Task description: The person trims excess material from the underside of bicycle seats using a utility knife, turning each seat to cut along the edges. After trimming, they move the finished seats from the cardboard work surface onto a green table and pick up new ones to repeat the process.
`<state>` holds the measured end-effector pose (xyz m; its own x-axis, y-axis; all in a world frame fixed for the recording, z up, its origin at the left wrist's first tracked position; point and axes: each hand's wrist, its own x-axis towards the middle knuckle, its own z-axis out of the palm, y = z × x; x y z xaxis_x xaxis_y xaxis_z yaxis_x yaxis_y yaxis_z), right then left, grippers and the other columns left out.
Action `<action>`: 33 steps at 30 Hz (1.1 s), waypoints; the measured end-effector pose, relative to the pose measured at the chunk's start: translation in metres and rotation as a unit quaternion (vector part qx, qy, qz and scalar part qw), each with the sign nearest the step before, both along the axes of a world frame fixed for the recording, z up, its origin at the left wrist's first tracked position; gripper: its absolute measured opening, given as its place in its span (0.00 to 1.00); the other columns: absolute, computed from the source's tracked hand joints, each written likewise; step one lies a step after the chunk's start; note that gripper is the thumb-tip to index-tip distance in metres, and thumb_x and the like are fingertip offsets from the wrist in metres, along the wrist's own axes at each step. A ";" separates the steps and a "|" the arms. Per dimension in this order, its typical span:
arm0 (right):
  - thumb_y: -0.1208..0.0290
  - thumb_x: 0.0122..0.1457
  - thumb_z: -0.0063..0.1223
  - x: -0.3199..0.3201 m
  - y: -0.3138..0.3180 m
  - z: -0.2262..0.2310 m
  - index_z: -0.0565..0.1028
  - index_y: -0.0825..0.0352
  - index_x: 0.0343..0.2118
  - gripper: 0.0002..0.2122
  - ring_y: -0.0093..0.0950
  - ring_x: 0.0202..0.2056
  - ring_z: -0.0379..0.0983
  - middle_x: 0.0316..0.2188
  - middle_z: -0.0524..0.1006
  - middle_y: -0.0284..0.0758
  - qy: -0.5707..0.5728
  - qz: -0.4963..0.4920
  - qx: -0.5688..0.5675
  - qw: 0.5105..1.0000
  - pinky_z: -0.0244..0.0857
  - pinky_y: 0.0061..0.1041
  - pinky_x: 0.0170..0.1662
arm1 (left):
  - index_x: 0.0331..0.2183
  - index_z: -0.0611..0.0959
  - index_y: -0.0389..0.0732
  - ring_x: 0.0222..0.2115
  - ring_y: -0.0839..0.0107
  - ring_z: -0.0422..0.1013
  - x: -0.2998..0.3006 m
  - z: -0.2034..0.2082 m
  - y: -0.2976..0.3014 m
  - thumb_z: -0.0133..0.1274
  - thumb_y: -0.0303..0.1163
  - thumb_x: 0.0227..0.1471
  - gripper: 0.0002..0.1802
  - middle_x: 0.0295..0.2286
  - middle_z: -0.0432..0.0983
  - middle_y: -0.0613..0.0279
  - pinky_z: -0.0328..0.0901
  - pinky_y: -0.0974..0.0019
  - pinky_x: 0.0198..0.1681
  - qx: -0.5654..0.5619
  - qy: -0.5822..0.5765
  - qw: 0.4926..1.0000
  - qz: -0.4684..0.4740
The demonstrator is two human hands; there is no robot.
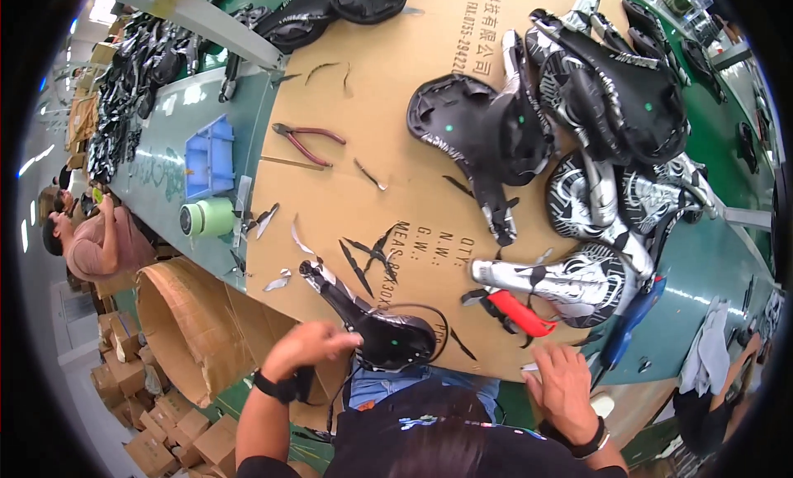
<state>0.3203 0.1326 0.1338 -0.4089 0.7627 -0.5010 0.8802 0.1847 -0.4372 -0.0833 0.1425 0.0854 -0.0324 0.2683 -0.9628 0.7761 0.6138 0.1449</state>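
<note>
Head-worn fisheye, downward over workbench (206, 139)

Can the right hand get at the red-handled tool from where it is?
Probably yes: the right hand lies flat on the cardboard, the red-handled tool just beyond its fingertips, nothing between them.

Both forearms were left bare, with no sleeves seen below the elbows. A black band was worn on the left wrist (279, 386), and a black watch-like band on the right wrist (583, 442). The hands were ungloved. A dark garment with pale markings was worn on the torso (446, 437).
</note>
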 end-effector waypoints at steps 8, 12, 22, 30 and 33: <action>0.73 0.42 0.64 -0.023 0.007 -0.093 0.64 0.65 0.55 0.33 0.40 0.42 0.65 0.40 0.67 0.41 -0.050 -0.011 0.167 0.985 0.60 0.38 0.45 | 0.28 0.78 0.37 0.24 0.49 0.73 -0.006 -0.028 -0.047 0.55 0.50 0.52 0.23 0.18 0.74 0.50 0.66 0.57 0.28 0.205 -0.134 0.947 -0.210; 0.81 0.46 0.53 -0.030 0.004 -0.092 0.64 0.73 0.47 0.22 0.47 0.35 0.67 0.34 0.66 0.47 0.028 -0.045 0.197 0.979 0.64 0.39 0.39 | 0.35 0.80 0.39 0.22 0.58 0.73 -0.018 -0.007 -0.049 0.55 0.40 0.54 0.14 0.20 0.76 0.55 0.66 0.60 0.27 0.232 -0.276 0.932 -0.040; 0.77 0.52 0.56 -0.057 -0.084 -0.020 0.67 0.68 0.53 0.23 0.44 0.36 0.73 0.36 0.76 0.44 0.060 -0.129 0.317 0.938 0.66 0.35 0.41 | 0.32 0.87 0.48 0.26 0.62 0.75 -0.114 -0.044 -0.175 0.61 0.48 0.44 0.16 0.27 0.78 0.53 0.67 0.60 0.27 0.155 0.101 0.953 -0.241; 0.74 0.55 0.55 -0.079 -0.101 -0.093 0.68 0.62 0.54 0.22 0.39 0.29 0.75 0.35 0.78 0.41 0.230 -0.160 0.233 0.931 0.70 0.31 0.32 | 0.42 0.78 0.37 0.39 0.57 0.72 -0.004 -0.032 -0.073 0.65 0.39 0.41 0.26 0.37 0.75 0.52 0.66 0.60 0.42 0.706 -0.102 0.690 -0.121; 0.73 0.51 0.58 -0.082 -0.082 -0.101 0.69 0.55 0.56 0.26 0.32 0.22 0.72 0.28 0.76 0.34 0.138 -0.049 0.268 0.952 0.66 0.29 0.24 | 0.49 0.72 0.37 0.49 0.57 0.64 0.044 -0.037 -0.029 0.67 0.52 0.35 0.43 0.44 0.71 0.54 0.54 0.56 0.53 0.679 -0.117 0.678 -0.257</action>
<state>0.2382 0.0505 0.0323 -0.3832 0.9195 0.0876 0.7692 0.3702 -0.5208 -0.0396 0.1139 0.0483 0.5124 0.8300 0.2204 0.6946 -0.5515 0.4620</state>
